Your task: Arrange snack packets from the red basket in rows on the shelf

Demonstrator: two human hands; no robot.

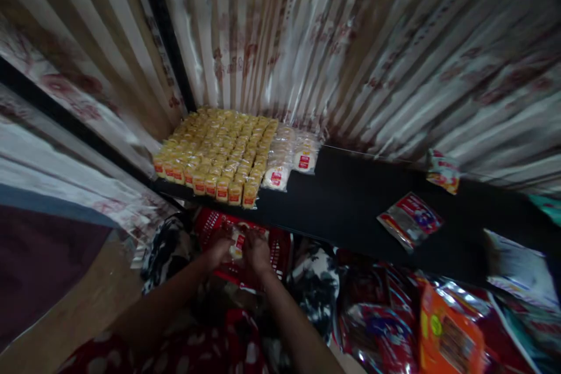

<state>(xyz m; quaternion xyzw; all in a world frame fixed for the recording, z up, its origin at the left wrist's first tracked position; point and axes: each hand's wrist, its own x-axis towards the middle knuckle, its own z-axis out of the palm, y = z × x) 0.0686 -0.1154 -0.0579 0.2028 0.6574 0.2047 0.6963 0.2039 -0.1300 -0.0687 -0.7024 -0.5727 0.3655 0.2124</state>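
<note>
Down in the red basket [280,254], our left hand [219,252] and right hand [256,252] both held one small packet [238,243] between them.

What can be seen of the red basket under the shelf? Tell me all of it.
The red basket looks like plastic with a slotted, grid-like wall. It sits low, below the front edge of the black shelf, which hides its far side. Both hands are in it: the left hand and right hand meet on a small white packet with a red label. Its base is hidden.
</note>
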